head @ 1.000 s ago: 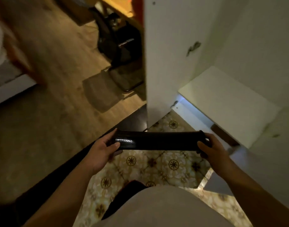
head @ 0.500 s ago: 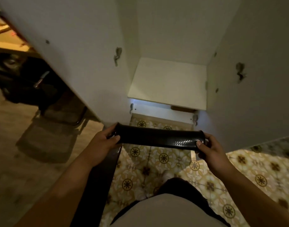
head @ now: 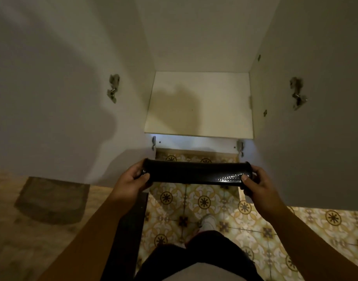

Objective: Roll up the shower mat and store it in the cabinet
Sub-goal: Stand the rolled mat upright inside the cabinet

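Note:
The shower mat [head: 194, 173] is a tight black glossy roll, held level across the middle of the view. My left hand [head: 131, 179] grips its left end and my right hand [head: 257, 185] grips its right end. Straight ahead stands the white cabinet, both doors swung wide, its bare bottom shelf [head: 200, 106] just beyond and above the roll. The roll hangs in front of the shelf's front edge, over the tiled floor, apart from the cabinet.
The left cabinet door [head: 62, 98] and the right cabinet door [head: 316, 118] flank the opening, hinges showing. Yellow patterned tiles [head: 194, 203] lie underfoot, with my shoe [head: 208, 222] on them. A dark threshold strip [head: 131, 230] divides tile from wood floor, where a grey mat [head: 52, 199] lies.
The view has swung round from the room to face the open cabinet squarely. Both hands kept their grip and carried the roll closer to the shelf.

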Tool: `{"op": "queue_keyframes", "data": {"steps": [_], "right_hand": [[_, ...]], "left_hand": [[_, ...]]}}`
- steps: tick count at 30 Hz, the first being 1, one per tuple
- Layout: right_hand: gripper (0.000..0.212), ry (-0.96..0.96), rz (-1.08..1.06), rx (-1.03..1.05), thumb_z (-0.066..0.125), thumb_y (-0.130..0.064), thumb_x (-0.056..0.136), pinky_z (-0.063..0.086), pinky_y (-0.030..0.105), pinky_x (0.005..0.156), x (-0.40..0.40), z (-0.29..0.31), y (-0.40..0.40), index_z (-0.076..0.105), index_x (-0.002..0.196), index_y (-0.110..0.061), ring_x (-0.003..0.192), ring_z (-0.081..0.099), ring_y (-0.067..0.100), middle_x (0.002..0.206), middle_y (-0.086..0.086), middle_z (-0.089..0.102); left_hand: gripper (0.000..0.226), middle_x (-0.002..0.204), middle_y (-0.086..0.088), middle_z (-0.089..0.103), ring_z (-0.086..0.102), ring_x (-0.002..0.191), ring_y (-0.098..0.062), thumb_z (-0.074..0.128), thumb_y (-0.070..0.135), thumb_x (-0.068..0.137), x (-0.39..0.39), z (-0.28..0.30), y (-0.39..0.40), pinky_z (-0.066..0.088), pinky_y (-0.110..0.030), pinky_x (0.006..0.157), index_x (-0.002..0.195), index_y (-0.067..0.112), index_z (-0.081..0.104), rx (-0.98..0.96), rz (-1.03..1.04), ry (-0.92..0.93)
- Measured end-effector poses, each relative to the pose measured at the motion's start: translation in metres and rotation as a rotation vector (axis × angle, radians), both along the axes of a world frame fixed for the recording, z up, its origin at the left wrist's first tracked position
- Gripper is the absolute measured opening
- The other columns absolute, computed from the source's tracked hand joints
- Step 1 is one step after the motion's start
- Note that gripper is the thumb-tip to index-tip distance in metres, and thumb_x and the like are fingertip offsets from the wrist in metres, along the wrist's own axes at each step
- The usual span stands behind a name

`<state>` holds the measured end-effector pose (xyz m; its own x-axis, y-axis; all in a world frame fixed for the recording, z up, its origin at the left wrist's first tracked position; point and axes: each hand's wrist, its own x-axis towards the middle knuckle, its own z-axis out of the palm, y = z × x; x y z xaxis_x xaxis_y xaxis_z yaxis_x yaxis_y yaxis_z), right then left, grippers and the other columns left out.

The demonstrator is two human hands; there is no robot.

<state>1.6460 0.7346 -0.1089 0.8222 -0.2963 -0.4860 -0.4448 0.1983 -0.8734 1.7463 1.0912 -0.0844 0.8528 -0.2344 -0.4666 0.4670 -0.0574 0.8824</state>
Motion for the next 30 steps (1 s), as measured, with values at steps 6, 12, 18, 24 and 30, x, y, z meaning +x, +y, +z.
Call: {"op": "queue_keyframes", "data": {"steps": [6, 12, 18, 24, 30], "right_hand": [[0.035, 0.103, 0.018, -0.007, 0.058, -0.014, 0.092, 0.048, 0.031, 0.064, 0.055, -0.055, -0.015, 0.052, 0.126, -0.022, 0.079, 0.062, 0.018, 0.106, 0.008, 0.063], [0.036, 0.211, -0.010, -0.044, 0.059, -0.014, 0.092, 0.049, 0.039, 0.070, 0.101, -0.148, -0.018, 0.052, 0.125, -0.024, 0.082, 0.062, 0.026, 0.108, 0.010, 0.064], [0.034, 0.294, -0.043, -0.078, 0.059, -0.015, 0.092, 0.052, 0.030, 0.067, 0.161, -0.278, -0.013, 0.048, 0.121, -0.028, 0.086, 0.065, 0.019, 0.108, 0.001, 0.062], [0.033, 0.247, 0.012, -0.116, 0.063, -0.015, 0.089, 0.056, 0.028, 0.066, 0.224, -0.434, -0.018, 0.052, 0.114, -0.034, 0.090, 0.067, 0.014, 0.110, -0.001, 0.061], [0.038, 0.174, 0.132, -0.244, 0.072, -0.032, 0.080, 0.056, 0.030, 0.077, 0.274, -0.567, -0.030, 0.051, 0.104, -0.051, 0.101, 0.063, 0.010, 0.113, -0.010, 0.059]], "left_hand": [[0.050, 0.123, 0.001, 0.065, 0.064, 0.109, -0.016, 0.052, -0.001, 0.093, 0.057, -0.057, -0.009, 0.054, -0.028, 0.085, 0.116, 0.042, 0.065, 0.029, -0.005, 0.095], [0.049, 0.127, 0.005, 0.061, 0.063, 0.109, -0.015, 0.048, -0.004, 0.094, 0.122, -0.157, -0.018, 0.054, -0.028, 0.086, 0.129, 0.031, 0.052, 0.019, -0.042, 0.208], [0.050, 0.129, 0.005, 0.061, 0.060, 0.115, -0.020, 0.048, -0.003, 0.095, 0.188, -0.301, -0.017, 0.053, -0.036, 0.093, 0.132, 0.030, 0.053, 0.057, -0.073, 0.280], [0.052, 0.132, -0.013, 0.055, 0.061, 0.111, -0.027, 0.053, -0.002, 0.092, 0.248, -0.457, -0.017, 0.053, -0.040, 0.092, 0.138, 0.022, 0.048, 0.107, -0.017, 0.292], [0.053, 0.135, -0.015, 0.053, 0.058, 0.116, -0.029, 0.050, -0.003, 0.094, 0.295, -0.580, -0.019, 0.053, -0.034, 0.088, 0.141, 0.021, 0.045, 0.080, -0.058, 0.182]]}}
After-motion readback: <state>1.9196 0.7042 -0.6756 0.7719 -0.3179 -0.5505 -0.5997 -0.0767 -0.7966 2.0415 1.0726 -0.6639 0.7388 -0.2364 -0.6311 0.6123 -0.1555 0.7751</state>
